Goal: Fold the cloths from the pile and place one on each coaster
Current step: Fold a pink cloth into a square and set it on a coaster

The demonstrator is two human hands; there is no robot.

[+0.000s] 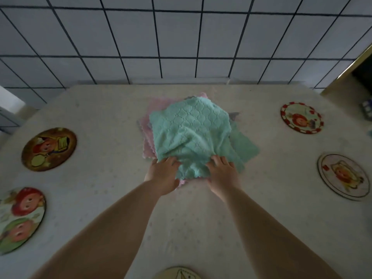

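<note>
At the near edge of the pale speckled tablecloth (261, 228) a round cream coaster with a line drawing (178, 273) peeks into view, bare. Two forearms reach forward from there. The left hand (162, 174) and the right hand (223, 174) both sit at the near hem of the mint-green waffle-textured cloth (191, 133), which lies on top of the pile in the middle of the table. Each hand appears to grasp the hem, fingers over the fabric with the edge bunched between them, though the thumbs are hidden, so the pinch is my reading rather than plain fact.

This cloth looks light, soft and limp: it rumples and sags where the hands gather it, so it will drape rather than hold shape. The two near corners seem the sensible places to take hold, keeping the edge taut for a clean fold. Its nap may cling to the pink scallop-edged cloths (148, 141) beneath, and a second green cloth (244, 146) juts out to the right.

To either side lie picture coasters, all uncovered: a green-and-red cartoon one (20, 218) and a brown one (49, 149) on the left, a pale one (343, 176) and a red-rimmed one (301, 117) on the right. Beyond stands a white tiled wall (181, 37).
</note>
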